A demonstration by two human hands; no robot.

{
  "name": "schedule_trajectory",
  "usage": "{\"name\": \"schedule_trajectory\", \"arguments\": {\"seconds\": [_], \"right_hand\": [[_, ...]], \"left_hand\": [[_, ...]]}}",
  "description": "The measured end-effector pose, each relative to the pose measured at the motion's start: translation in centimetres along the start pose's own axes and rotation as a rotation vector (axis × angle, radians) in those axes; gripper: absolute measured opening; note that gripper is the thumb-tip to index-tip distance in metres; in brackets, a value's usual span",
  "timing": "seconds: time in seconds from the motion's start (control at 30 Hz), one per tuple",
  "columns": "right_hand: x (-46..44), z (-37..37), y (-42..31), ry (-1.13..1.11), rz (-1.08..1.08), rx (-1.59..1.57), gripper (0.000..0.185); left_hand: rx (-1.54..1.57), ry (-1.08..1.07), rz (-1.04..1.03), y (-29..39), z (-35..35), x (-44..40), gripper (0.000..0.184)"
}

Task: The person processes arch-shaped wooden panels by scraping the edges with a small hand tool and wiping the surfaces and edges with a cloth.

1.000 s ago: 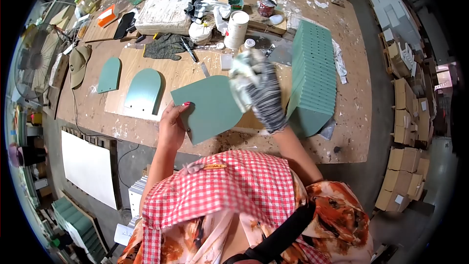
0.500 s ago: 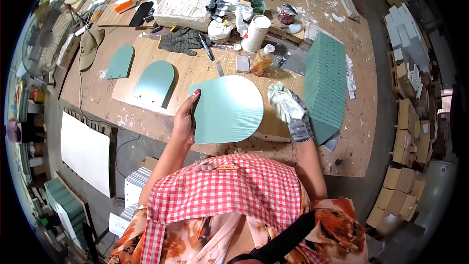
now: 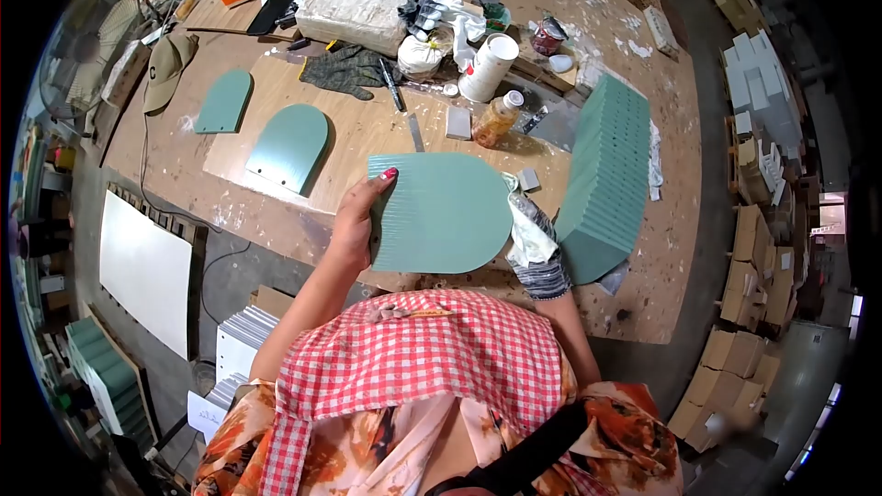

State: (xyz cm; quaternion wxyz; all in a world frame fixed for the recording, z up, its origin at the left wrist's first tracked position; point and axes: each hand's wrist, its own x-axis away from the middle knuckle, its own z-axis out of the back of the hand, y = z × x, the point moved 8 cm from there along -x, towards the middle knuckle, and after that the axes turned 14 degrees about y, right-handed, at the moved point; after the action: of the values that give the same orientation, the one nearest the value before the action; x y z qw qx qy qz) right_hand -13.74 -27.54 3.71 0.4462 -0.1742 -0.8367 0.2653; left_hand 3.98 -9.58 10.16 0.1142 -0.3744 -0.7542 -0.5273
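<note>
My bare left hand (image 3: 354,225) grips the straight left edge of a green panel (image 3: 441,216) with a rounded right end, thumb on its top face. The panel is held above the table's near edge. My right hand (image 3: 540,274), in a grey knit glove, is closed on a crumpled white cloth (image 3: 530,234). That cloth lies against the panel's rounded right edge. Just right of the gloved hand stands a tall row of similar green panels (image 3: 602,174). Two smaller rounded green panels, one nearer (image 3: 292,142) and one farther (image 3: 225,99), lie on the board to the left.
Beyond the held panel are a bottle of amber liquid (image 3: 497,119), a white cup (image 3: 488,68), a small grey block (image 3: 458,123), a marker (image 3: 391,84) and a dark glove (image 3: 344,71). A cap (image 3: 169,73) sits at the table's left edge.
The gloved hand and cloth have moved left and down, from apart from the panel to its rounded edge. The panel has shifted slightly right, and its glare is gone.
</note>
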Motion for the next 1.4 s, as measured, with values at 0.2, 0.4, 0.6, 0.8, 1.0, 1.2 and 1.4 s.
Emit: {"name": "schedule_trajectory", "arguments": {"seconds": [0.2,0.4,0.6,0.8,1.0,1.2,1.4], "right_hand": [[5.2,-5.2,-3.5,-0.026,0.373,0.409,0.034],[5.4,-5.7,-2.1,-0.042,0.254,0.52,0.032],[5.8,-6.0,-2.2,-0.026,0.252,0.514,0.031],[5.4,-5.4,-2.1,-0.036,0.265,0.498,0.032],[5.8,-6.0,-2.5,-0.047,0.274,0.508,0.033],[3.5,-3.9,-1.3,-0.061,0.259,0.447,0.034],[-0.2,-2.3,-2.7,0.071,0.352,0.353,0.04]], "left_hand": [[-0.257,-0.043,-0.282,3.0,-0.8,-0.3,0.034],[-0.637,-0.16,-0.394,5.3,-2.0,-0.8,0.015],[-0.669,-0.261,-0.403,4.5,-2.6,-1.1,0.013],[-0.677,-0.235,-0.36,4.1,-2.6,-1.2,0.014],[-0.713,-0.156,-0.23,3.6,-1.8,-1.7,0.018],[-0.421,-0.229,0.084,2.6,0.1,-2.7,0.046],[-0.308,-0.354,0.179,-2.3,2.6,-1.6,0.03]]}}
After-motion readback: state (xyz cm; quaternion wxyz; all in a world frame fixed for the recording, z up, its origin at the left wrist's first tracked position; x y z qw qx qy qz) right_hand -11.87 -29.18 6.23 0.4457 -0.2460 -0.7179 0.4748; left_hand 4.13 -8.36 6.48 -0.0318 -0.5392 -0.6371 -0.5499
